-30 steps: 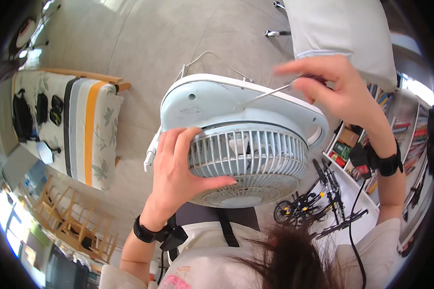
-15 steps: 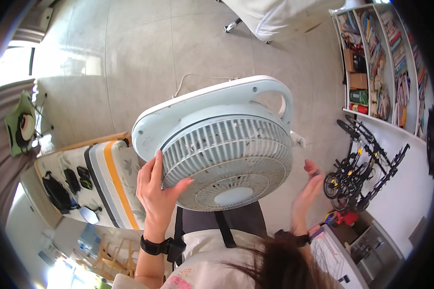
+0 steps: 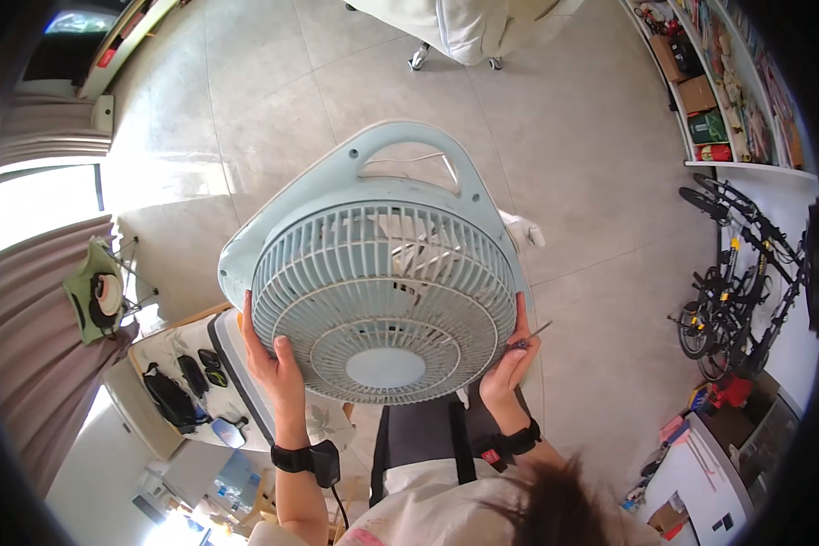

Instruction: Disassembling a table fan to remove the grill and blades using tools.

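A pale blue electric fan (image 3: 387,369) is held up in front of me, its slatted round grille towards me and the looped carrying handle at the far side. Dust clings to the grille. My left hand (image 3: 273,369) grips the left rim, thumb on the slats and fingers along the side. Against the right rim, my right hand (image 3: 510,369) presses its fingers to the casing. A thin metal rod (image 3: 543,328) with a dark purple end, like a small screwdriver, pokes out from between the right hand's fingers. The fan's far face is hidden.
Grey tiled floor (image 3: 601,173) lies beyond the fan. At the left is a patterned bench (image 3: 273,400) with black pouches (image 3: 173,396) on it, and a green folding chair (image 3: 86,296). A white chair (image 3: 464,27) stands ahead, bicycles (image 3: 728,282) and bookshelves (image 3: 692,91) to the right.
The fan has turned so its handle points farther away, and it has shifted left. My right hand has come from beside the fan onto its right rim.
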Tool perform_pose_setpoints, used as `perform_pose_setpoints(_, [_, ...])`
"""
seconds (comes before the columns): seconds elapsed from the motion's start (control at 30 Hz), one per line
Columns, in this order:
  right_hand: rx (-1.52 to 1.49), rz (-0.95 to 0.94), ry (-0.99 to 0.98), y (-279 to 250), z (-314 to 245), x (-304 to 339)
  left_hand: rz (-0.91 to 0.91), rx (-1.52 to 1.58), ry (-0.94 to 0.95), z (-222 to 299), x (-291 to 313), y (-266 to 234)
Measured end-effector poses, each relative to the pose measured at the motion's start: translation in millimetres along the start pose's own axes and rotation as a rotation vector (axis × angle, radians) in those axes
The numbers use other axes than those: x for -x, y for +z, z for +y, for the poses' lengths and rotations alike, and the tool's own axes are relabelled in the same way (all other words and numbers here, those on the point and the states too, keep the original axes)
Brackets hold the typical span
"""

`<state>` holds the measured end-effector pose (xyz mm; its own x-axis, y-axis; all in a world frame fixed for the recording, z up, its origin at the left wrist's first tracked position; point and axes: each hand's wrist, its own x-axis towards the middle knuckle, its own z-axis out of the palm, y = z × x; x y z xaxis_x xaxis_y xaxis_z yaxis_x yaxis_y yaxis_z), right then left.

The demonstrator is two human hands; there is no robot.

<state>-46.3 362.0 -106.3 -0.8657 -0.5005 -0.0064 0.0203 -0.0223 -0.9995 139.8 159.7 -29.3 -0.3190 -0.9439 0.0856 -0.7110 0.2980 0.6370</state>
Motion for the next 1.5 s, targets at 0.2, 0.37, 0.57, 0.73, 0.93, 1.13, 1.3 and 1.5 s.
perform_pose_setpoints(0.2, [-0.089, -0.093, -0.139, 16, -5, -34, 0.127, -0.037, -0.219, -15, 9, -1])
perform_pose_setpoints(0.37, [-0.070, -0.122, -0.121, 16, -10, -42, 0.158, -0.008, -0.174, -12, 4, 2])
perform_pose_setpoints(0.57, [-0.117, -0.076, -0.062, 15, -12, -27, 0.186, -0.031, -0.156, -8, 6, -3])
perform_pose_setpoints(0.73, [-0.177, -0.128, -0.127, 10, -31, -16, 0.253, 0.139, -0.224, 5, 26, -34])
perform_pose_setpoints(0.93, [-0.263, -0.290, -0.166, 17, -69, -20, 0.342, 0.154, -0.289, 17, 51, -81])
perform_pose_setpoints(1.13, [-0.444, -0.450, -0.295, 36, -105, -17, 0.295, 0.210, -0.288, 16, 85, -179])
perform_pose_setpoints(1.3, [-0.583, -0.553, -0.392, 59, -142, -6, 0.222, -0.032, -0.184, 30, 122, -277])
perform_pose_setpoints(1.5, [-0.811, -0.678, 0.038, 46, -167, -9, 0.564, -0.102, 0.093, 109, 151, -269])
